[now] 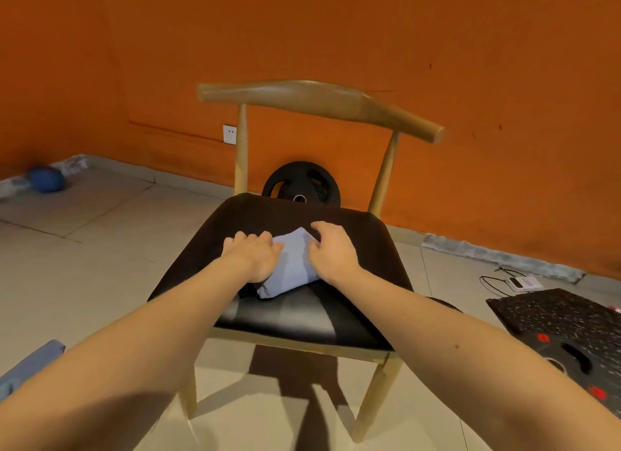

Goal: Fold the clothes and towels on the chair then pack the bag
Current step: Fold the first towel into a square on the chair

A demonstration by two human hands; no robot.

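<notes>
A small folded light-blue towel (290,267) lies in the middle of the black seat of a wooden chair (268,316). My left hand (252,257) lies over the towel's left edge with its fingers curled and its thumb at the near left corner. My right hand (332,250) covers the right edge, with bent fingers on the cloth and the thumb at the far corner. Both hands hide the towel's sides. A grey-blue object (30,363) shows at the lower left, partly behind my left arm.
A black weight plate (301,185) leans on the orange wall behind the chair. A blue ball (47,179) sits on the floor at far left. At right lie a black speckled mat (568,316), another weight plate (571,356) and a white device with a cable (524,282).
</notes>
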